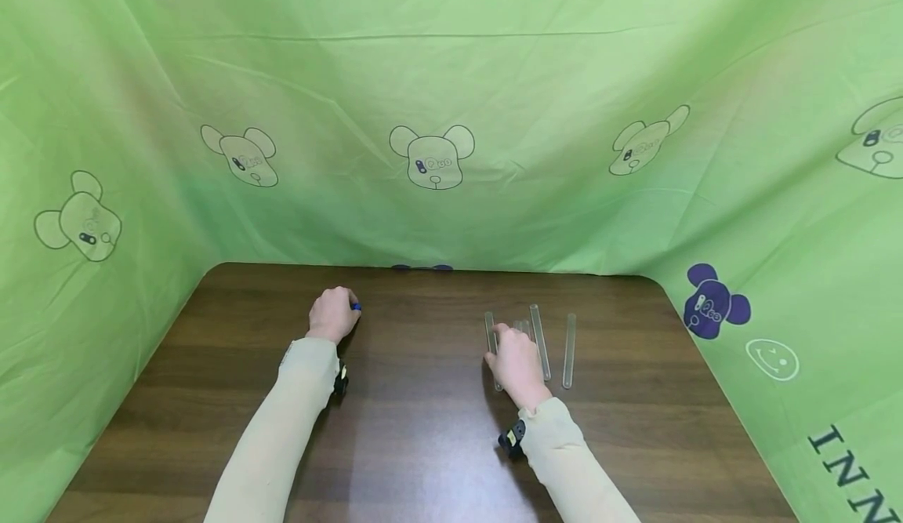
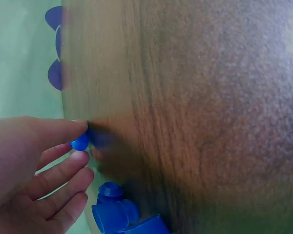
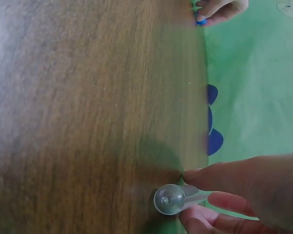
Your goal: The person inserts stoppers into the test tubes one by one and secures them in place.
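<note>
My left hand [image 1: 331, 314] is at the back left of the table and pinches a small blue stopper [image 2: 80, 142] between thumb and forefinger. Several more blue stoppers [image 2: 115, 215] lie close beside its curled fingers in the left wrist view; the hand hides them in the head view. Over on the right, my right hand [image 1: 518, 362] grips a clear test tube [image 3: 169, 199], thumb on one side and fingers on the other. That tube lies along the table, its round end facing the right wrist camera. Part of it is covered by the hand in the head view.
Just right of my right hand lie more clear tubes, one slanted [image 1: 539, 343] and one farther right [image 1: 568, 350]. Short tube ends [image 1: 522, 325] show above the knuckles. A green printed cloth [image 1: 437, 217] hangs along the back and sides of the brown wooden table [image 1: 416, 397].
</note>
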Action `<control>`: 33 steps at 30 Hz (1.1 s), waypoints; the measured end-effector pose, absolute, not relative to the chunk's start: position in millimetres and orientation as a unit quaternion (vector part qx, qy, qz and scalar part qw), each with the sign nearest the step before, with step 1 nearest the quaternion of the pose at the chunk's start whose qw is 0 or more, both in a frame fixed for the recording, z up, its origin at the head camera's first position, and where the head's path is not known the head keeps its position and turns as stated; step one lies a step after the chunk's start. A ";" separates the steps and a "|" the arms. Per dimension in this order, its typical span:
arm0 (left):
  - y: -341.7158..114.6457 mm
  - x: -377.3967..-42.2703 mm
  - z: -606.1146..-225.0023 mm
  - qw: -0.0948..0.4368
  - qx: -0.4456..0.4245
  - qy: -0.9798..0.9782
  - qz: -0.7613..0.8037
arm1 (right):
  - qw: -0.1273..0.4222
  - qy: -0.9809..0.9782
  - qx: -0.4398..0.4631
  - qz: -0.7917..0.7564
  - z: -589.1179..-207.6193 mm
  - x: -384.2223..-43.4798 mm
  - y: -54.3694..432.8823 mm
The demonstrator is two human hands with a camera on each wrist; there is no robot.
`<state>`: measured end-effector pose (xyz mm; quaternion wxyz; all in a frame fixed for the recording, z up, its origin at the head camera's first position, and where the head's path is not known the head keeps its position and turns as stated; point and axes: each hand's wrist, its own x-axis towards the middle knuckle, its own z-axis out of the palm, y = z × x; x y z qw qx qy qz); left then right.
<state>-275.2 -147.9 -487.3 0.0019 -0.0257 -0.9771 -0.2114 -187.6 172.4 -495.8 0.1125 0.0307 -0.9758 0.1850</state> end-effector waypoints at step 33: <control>-135.7 -266.4 -484.6 0.050 -0.035 -0.940 -0.335 | 0.080 -0.969 -0.004 0.233 -486.9 -188.3 174.0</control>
